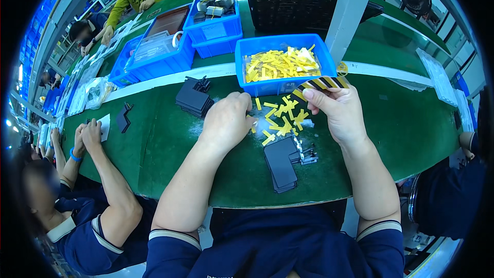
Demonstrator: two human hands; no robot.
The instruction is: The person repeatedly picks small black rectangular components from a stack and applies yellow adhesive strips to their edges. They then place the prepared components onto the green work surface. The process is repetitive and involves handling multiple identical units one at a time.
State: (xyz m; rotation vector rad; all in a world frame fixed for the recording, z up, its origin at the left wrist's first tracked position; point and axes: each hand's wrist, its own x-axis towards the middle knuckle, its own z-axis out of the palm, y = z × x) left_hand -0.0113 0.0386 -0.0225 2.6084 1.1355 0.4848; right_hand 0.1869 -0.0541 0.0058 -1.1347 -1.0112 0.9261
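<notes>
My right hand (335, 107) pinches a black-and-yellow striped piece (323, 83) between thumb and fingers, above the front right corner of a blue bin (280, 89). Short yellow strips (280, 118) lie scattered on the green table between my hands. Beside them, on the left, is my left hand (229, 118), its fingers curled down near the tabletop; whatever is in them is hidden. A stack of flat black L-shaped parts (279, 162) rests in front of the strips. Another stack of black parts (191, 99) sits just left of my left hand.
The bin holds many yellow strips (280, 64). Blue crates (213, 28) with parts stand behind on the left. A white post (352, 13) rises behind the bin's right side. At the left a co-worker's hands (87, 135) hold a white sheet, near a single black part (124, 118).
</notes>
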